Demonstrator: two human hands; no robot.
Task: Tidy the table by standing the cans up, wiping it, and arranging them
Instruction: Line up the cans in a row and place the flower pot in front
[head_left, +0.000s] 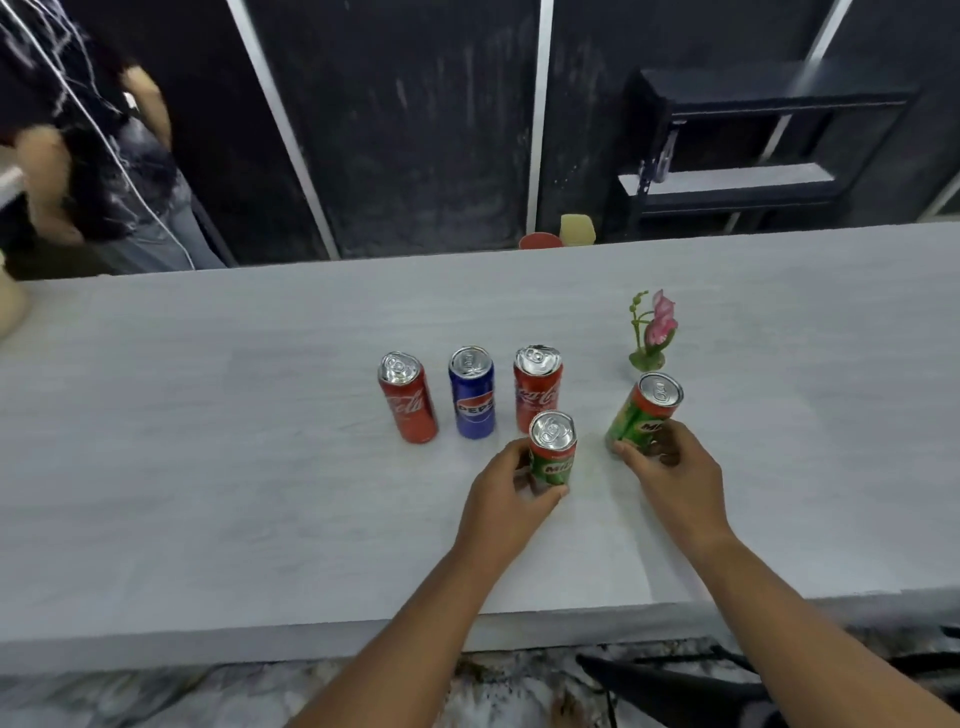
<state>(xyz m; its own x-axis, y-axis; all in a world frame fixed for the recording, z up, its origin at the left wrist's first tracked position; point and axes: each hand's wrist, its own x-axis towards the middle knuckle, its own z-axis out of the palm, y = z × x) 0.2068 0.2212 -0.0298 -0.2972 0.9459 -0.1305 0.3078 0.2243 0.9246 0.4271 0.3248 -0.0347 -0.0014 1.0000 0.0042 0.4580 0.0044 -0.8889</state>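
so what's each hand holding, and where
The left hand grips the nearer green can around its lower half; the right hand grips the farther green can near its base.

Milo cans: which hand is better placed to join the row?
Probably right: the right hand holds the tilted Milo can beside the row's end; the left hand's upright Milo can stands before a Coca-Cola can.

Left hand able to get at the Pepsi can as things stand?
Probably not yet: the left hand grips a green Milo can. The Pepsi can stands just beyond it, nothing between; once freed, likely yes.
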